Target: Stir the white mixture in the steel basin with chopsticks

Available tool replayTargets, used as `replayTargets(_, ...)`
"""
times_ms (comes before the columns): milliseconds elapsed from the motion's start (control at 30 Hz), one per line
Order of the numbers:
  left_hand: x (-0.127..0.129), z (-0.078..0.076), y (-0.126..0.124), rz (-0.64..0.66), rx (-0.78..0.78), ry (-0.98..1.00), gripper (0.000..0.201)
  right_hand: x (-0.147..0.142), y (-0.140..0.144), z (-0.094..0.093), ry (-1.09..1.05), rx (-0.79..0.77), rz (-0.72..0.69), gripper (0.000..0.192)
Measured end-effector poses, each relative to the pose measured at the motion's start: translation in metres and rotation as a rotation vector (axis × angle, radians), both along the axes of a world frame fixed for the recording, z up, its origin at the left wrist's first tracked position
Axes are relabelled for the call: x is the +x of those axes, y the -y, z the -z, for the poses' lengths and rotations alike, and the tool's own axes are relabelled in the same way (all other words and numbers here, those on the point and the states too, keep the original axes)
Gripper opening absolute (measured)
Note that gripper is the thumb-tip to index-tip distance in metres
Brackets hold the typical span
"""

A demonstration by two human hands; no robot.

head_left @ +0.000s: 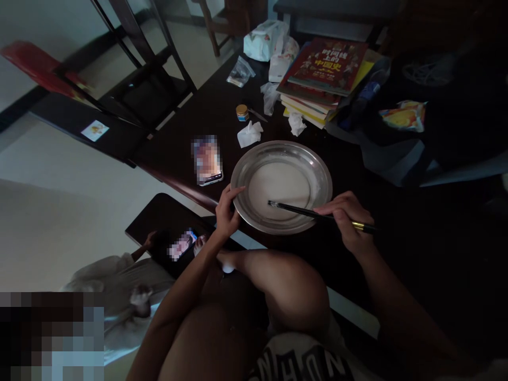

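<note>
A round metal basin [281, 149] sits near the edge of the dark table, with a layer of whitish liquid or batter [278, 182] covering its bottom. My left hand [228, 214] is closed on the basin's left rim, thumb outside and a finger laid over the edge. In my right hand [351, 222] are black chopsticks [297, 208] with a gold band near the thick end. They slant across the basin's right side, and their white-coated tips reach the whitish contents. Whether it is one stick or a pair pressed together is hard to make out.
Left of the basin lies a lit phone [208, 159]. Behind it are crumpled tissues [250, 134], a small gold-lidded jar [242, 112], plastic bags [264, 39] and a stack of books [325, 69]. Another person [115, 275] sits at lower left beside a second phone [182, 245].
</note>
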State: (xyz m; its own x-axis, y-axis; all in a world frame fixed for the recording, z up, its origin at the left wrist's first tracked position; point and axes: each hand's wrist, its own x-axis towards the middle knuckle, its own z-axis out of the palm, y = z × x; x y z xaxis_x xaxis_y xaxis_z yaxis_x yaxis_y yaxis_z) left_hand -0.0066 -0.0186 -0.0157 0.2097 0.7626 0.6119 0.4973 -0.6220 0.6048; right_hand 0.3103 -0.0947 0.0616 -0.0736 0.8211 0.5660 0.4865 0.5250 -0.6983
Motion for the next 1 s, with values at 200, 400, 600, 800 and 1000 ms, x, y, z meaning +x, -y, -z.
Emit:
replayTargets(200,-0.0003,-0.0001,0.0008,-0.006,-0.043,-0.004,0.042,0.0005,-0.0003,-0.0001,0.063,0.008,-0.001,0.026)
replayTargets(400,0.0003,0.0005,-0.0004,-0.007,-0.016,0.001,0.044,-0.0008,-0.0014,0.0005,0.064,0.001,-0.047,0.025)
replayTargets(600,0.0005,-0.0009,-0.0002,-0.017,-0.021,-0.026,0.042,-0.0006,-0.0008,-0.0017,0.006,0.004,0.02,0.028)
replayTargets(800,0.0014,-0.0043,-0.0001,0.009,0.017,-0.004,0.038,-0.0013,-0.0017,-0.0033,0.072,-0.004,-0.05,0.024)
replayTargets(1000,0.0018,-0.003,-0.0002,-0.006,0.011,-0.01,0.039,-0.0016,-0.0011,-0.0013,0.004,-0.001,-0.023,0.028)
